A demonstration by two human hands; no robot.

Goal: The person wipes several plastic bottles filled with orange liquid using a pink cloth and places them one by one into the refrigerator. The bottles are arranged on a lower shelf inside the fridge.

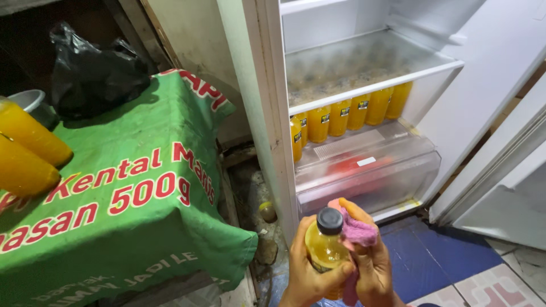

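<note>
My left hand [310, 273] grips a small bottle of orange-yellow drink [325, 244] with a black cap, held upright at the bottom centre. My right hand [372, 261] presses a pink cloth [358, 232] against the bottle's right side. Just beyond, an open fridge [264, 102] shows a row of similar orange bottles [347, 113] under a glass shelf [369, 85], above a clear drawer [369, 176] with something red inside.
A table under a green printed cloth [125, 187] stands at the left, with two orange bottles [28, 150] lying on it, a black plastic bag [91, 74] and a bowl [28, 99]. The fridge door [500, 170] hangs open at the right. Blue floor [432, 250] lies below.
</note>
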